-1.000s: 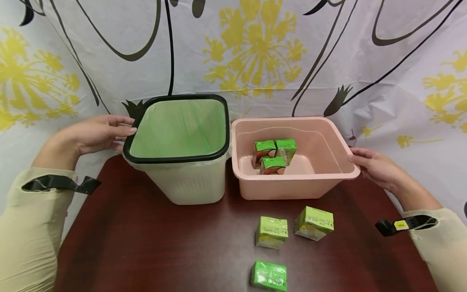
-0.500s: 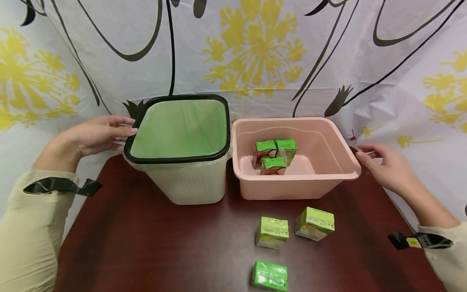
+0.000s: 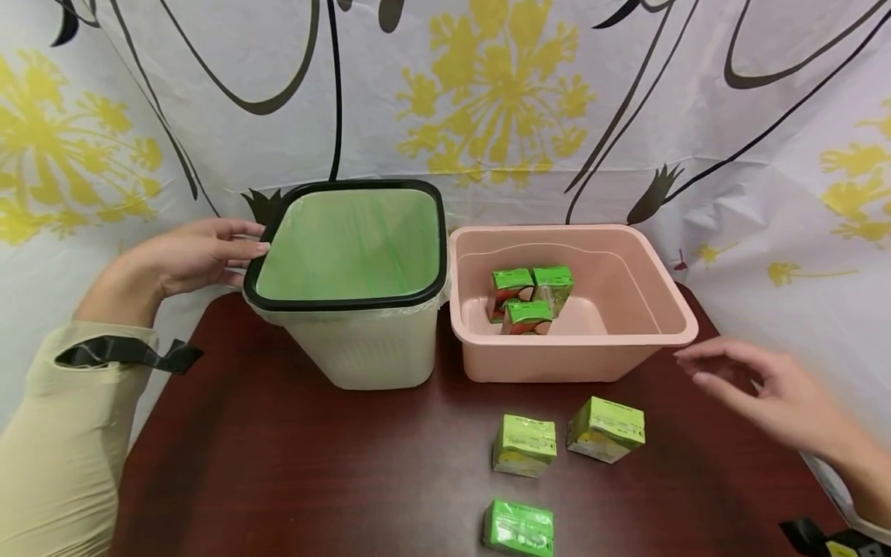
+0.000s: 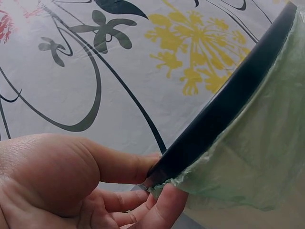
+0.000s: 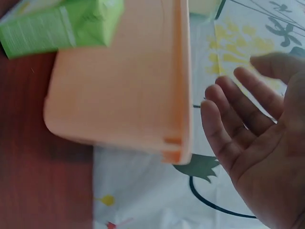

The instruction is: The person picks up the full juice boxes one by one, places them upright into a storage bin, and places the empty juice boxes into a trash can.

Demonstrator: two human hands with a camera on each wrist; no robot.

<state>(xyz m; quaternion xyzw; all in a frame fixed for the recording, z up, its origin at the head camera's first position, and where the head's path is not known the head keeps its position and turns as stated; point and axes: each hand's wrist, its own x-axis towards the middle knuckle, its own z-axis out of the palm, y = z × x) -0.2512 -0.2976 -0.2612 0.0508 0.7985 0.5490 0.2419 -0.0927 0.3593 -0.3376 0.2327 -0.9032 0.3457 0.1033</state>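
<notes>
At the left in the head view, my left hand (image 3: 202,255) pinches the black rim (image 4: 224,102) of a pale trash bin (image 3: 376,348) lined with a green plastic bag (image 4: 257,152). Its thumb lies on the rim and the fingers curl under the bag's edge. My right hand (image 3: 773,394) holds nothing, its fingers relaxed, off the right front corner of a pink plastic basin (image 3: 543,360). Inside the basin are three small green cartons (image 3: 527,309) with red pictures. A yellow-green carton (image 3: 605,429) stands on the table between the basin and my right hand.
Another yellow-green carton (image 3: 525,445) and a bright green carton (image 3: 518,527) stand nearer the front of the dark red table (image 3: 313,472). Bin and basin stand side by side against a white patterned cloth (image 3: 508,201) at the back.
My right hand has let go of the basin's right rim and moved toward the front, away from it. The left hand stays on the bin's rim. The head view has shifted slightly.
</notes>
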